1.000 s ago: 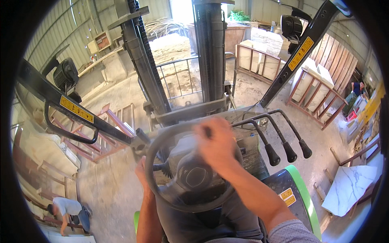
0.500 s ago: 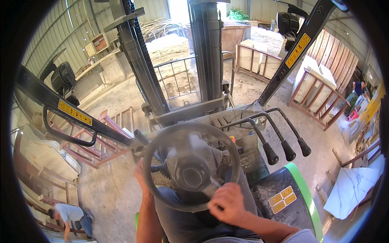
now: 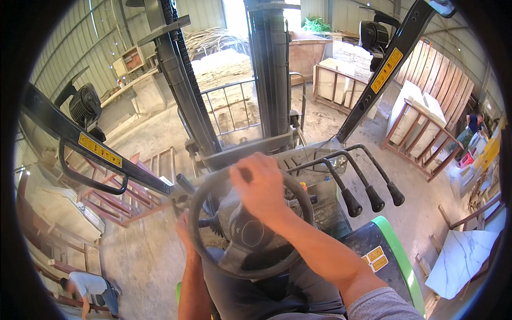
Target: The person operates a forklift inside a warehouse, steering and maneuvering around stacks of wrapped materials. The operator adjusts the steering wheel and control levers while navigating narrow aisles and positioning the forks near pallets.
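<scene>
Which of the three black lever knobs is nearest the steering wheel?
The leftmost knob; the middle knob and rightmost knob sit farther right of the steering wheel.

Pale ribbed walls [image 3: 80, 50] rise beyond a dusty floor [image 3: 144, 250], beside a bright opening [image 3: 236, 18].

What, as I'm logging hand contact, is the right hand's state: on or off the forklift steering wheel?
On: the right hand is curled over the upper rim of the forklift steering wheel, hiding that stretch of it.
</scene>
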Demonstrator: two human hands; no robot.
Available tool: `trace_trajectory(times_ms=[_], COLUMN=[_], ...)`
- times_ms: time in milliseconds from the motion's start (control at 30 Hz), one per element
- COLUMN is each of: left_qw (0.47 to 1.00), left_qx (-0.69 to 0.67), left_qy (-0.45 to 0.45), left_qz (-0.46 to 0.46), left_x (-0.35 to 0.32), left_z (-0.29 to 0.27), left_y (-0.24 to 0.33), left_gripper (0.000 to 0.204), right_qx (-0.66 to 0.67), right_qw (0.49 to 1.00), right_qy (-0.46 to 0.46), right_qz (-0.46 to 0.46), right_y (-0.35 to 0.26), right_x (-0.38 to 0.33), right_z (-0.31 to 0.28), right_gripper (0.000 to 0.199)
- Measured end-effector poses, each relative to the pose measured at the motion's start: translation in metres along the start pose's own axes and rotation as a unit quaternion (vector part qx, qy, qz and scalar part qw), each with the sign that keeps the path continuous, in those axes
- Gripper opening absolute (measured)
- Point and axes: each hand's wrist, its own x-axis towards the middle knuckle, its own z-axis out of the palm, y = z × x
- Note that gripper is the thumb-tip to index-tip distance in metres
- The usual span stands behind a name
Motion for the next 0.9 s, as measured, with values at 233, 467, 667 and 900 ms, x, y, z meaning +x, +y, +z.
trace_trajectory(times_ms=[233,467,667,900], left_qw=[1.0,0.999,0.999,0.999], left_qx=[-0.004,-0.023,0.014,0.011], left_qy=[0.004,-0.019,-0.008,-0.007], left_qz=[0.003,-0.041,-0.047,-0.033], left_x=[0.014,0.021,0.031,0.043], left_z=[0.015,0.023,0.033,0.035], left_y=[0.0,0.013,0.017,0.01], left_gripper=[0.016,0.015,0.016,0.018], right_qx=[-0.008,-0.046,-0.057,0.081], right_qw=[1.0,0.993,0.986,0.96], right_qy=[-0.023,-0.025,-0.107,-0.268], right_qz=[0.003,0.103,0.112,-0.018], right_y=[0.017,0.053,0.026,-0.029], right_x=[0.013,-0.02,-0.103,-0.147], right_z=[0.005,-0.057,-0.106,-0.02], right_gripper=[0.013,0.012,0.02,0.019])
